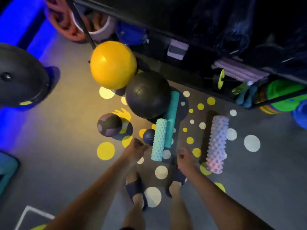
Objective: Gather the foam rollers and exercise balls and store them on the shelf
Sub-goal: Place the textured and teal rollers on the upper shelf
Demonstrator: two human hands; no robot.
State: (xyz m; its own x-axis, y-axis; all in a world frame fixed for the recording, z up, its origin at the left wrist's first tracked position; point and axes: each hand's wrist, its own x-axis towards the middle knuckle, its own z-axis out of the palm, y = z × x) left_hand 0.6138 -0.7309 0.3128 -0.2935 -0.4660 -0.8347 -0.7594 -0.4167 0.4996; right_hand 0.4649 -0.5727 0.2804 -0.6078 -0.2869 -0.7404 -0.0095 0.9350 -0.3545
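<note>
Floor [66, 146] is strewn with rollers [159, 139] and balls [147, 94]; left hand [136, 147] and right hand [184, 159] are held low for gathering, fingers loosely curled, empty.

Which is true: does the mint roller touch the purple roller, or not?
Apart. The head view shows floor between the mint roller and the purple roller.

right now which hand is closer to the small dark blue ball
Left. The left hand is just below and left of the small dark blue ball. The right hand is farther off to the right, past the bumpy teal foam roller.
</note>
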